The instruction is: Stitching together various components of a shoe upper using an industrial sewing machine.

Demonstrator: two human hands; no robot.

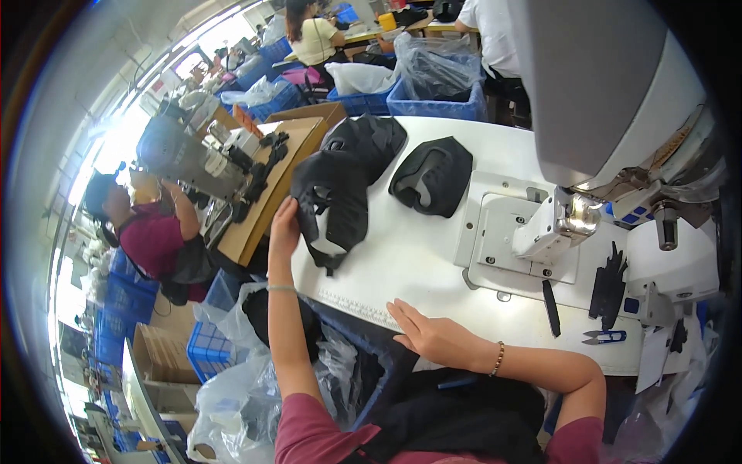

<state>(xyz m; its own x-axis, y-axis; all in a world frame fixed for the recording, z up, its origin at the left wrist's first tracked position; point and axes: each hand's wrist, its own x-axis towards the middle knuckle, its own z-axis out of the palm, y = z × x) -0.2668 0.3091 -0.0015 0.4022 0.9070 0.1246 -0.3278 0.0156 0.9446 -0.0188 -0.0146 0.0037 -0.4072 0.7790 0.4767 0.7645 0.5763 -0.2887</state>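
My left hand is closed on the left edge of a black sewn fabric piece with a grey-white patch; part of the fingers is hidden against it. This piece lies at the left of the white table, overlapping a dark bundle of similar fabric behind it. To its right, apart from it, rests another black fabric piece with a grey curved patch. My right hand is at the table's front edge with its fingers stretched out, holding nothing, beside a printed ruler strip.
A sewing machine stands at the right. Near it lie thread snips, black strips and a narrow black strip. Plastic-lined blue bins stand behind the table. At left, a co-worker sits by another machine.
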